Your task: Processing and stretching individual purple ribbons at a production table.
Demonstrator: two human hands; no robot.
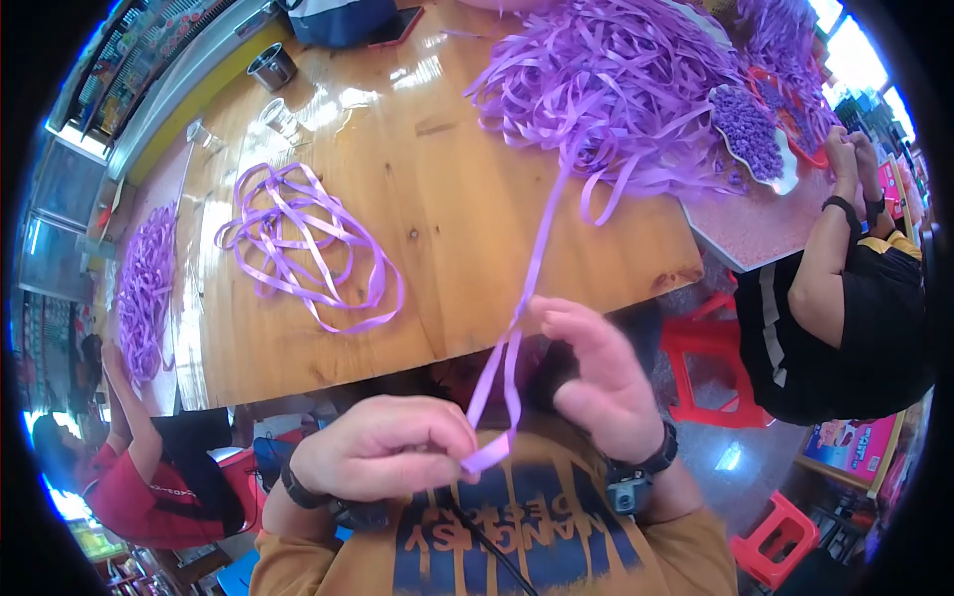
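Note:
My left hand [388, 449] is closed, its thumb and fingers pinching a purple ribbon [538, 248] at the lower end of a narrow loop in front of my chest. From that loop the ribbon runs up over the table edge into a big tangled pile of purple ribbon [606, 84]. My right hand [608, 382] is open beside the loop, thumb and fingers apart. Its fingertips are close to the ribbon where the two strands meet; whether they touch it I cannot tell. A loose coil of purple ribbon [373, 253] lies on the table to the left.
On the wooden table [447, 199] stand a metal cup [271, 67] and a clear cup [279, 117]. A white dish of small purple pieces [747, 134] and a red basket [810, 149] are at right. People sit on both sides; red stools [775, 541] stand on the floor.

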